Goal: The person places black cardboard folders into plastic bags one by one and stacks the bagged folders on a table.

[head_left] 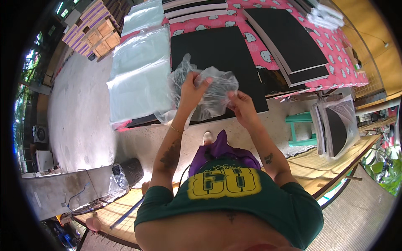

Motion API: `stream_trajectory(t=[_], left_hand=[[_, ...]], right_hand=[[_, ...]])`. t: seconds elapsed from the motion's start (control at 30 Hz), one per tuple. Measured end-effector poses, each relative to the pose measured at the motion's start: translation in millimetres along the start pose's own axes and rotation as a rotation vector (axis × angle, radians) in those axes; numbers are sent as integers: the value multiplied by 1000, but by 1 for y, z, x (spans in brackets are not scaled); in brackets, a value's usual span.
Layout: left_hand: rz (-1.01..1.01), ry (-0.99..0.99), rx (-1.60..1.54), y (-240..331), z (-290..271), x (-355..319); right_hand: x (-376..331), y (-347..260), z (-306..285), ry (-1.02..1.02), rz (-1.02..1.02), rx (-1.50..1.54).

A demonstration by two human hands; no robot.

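Note:
A crumpled clear plastic bag [218, 87] is bunched up between both hands, over the near part of a large black board [211, 44] on the table. My left hand [193, 90] is closed, pinching the bag's gathered film near its middle. On the bag's right edge, my right hand [243, 108] grips the film between thumb and fingers. Loose film hangs down past the left wrist toward the table's near edge. Left of the black board, flat clear plastic bags [140, 90] lie in an overlapping row.
Black boards with pale edges [289, 39] are stacked on the right of the pink patterned tablecloth [333, 52]. More boards [194, 8] lie at the far end. At right, bagged boards [335, 127] lean by a green stool [300, 129]. Cardboard boxes [94, 29] stand far left.

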State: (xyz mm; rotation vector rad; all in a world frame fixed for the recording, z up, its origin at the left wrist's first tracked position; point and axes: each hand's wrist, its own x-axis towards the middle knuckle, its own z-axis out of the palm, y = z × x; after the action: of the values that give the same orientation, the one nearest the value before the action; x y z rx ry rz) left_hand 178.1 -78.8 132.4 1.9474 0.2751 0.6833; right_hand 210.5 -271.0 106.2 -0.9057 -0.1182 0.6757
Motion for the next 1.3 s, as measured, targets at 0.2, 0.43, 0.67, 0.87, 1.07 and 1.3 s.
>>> stream_trajectory(t=[0.2, 0.43, 0.67, 0.87, 1.07, 1.3], left_hand=[[195, -61, 119, 4, 26, -52], [74, 206, -49, 35, 30, -48], [-40, 131, 84, 19, 11, -45], [-687, -197, -988, 66, -8, -38], [-150, -356, 89, -5, -114, -15], [102, -809, -314, 79, -58, 5]], right_hand=[[-7, -14, -5, 59, -118, 71], [-21, -40, -25, -36, 39, 228], [-20, -64, -11, -33, -148, 61], [-24, -35, -28, -151, 34, -177], [-20, -110, -37, -546, 0, -163], [-42, -131, 34, -659, -422, -1634]])
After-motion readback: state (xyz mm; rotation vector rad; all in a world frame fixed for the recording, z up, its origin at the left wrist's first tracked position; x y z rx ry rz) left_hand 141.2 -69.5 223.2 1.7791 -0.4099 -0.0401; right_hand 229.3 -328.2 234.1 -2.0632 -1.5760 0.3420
